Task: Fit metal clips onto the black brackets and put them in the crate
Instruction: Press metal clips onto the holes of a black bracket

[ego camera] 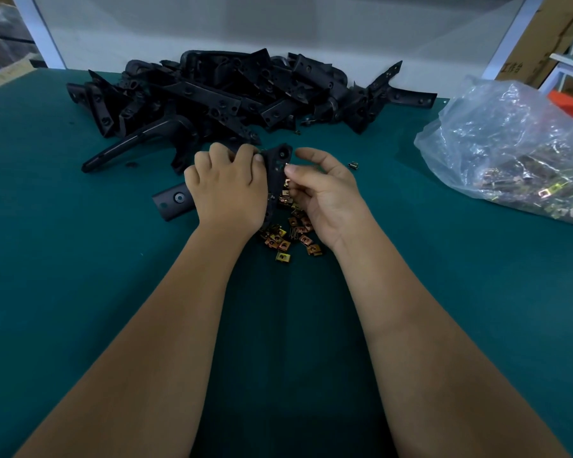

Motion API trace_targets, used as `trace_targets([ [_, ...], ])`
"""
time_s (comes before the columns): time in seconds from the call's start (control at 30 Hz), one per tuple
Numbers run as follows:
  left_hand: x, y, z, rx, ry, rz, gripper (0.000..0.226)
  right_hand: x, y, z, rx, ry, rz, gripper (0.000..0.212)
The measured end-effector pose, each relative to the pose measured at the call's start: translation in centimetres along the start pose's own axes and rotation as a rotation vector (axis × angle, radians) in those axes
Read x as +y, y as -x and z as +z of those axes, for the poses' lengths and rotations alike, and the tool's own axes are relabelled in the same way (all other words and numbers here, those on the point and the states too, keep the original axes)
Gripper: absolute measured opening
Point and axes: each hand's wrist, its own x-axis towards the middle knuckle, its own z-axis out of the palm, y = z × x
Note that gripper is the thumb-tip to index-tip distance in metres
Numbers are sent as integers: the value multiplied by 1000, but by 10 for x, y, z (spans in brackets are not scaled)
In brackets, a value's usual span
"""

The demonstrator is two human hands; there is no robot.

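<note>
Head view looks down on a green worktop [80, 259] that fills most of the frame. Against its far edge lies a heap of black brackets [232, 94], tangled and overlapping. Toward the far right corner slumps a clear plastic bag [497, 133] with more brass-coloured clips inside. No crate shows in this view.

Near the middle of the worktop, just in front of the heap, the left hand [225, 193] grips one black bracket [277, 173], fingers curled over its upper edge and holding it roughly on edge. One end of a bracket [172, 201] pokes out from under that hand on the left; whether it is part of the held piece I cannot tell. The right hand [325, 196] is touching the bracket's right edge, thumb and forefinger pinched on what appears to be a small clip [286, 183], the other fingers loosely spread. Beneath and between the hands lies a scatter of loose metal clips [288, 233], and a single stray clip [353, 165] sits apart to the right.

The bracket looks stiff, and light enough for one hand; it is best held by its flat body, clear of the edge that takes the clip. The clips are probably springy, with thin edges and easily dropped, so a fingertip pinch on the flat faces suits, pushing the open mouth squarely onto the bracket's edge.
</note>
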Motion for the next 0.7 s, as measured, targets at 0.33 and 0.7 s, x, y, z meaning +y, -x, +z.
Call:
trace_targets([
  [0.33,1,0,-2,-8,-13,-4,36,-3,1,4,-30,8,-6,26],
  [0.7,4,3,0,-53,-35,50,36,0,2,8,-5,76,-12,24],
])
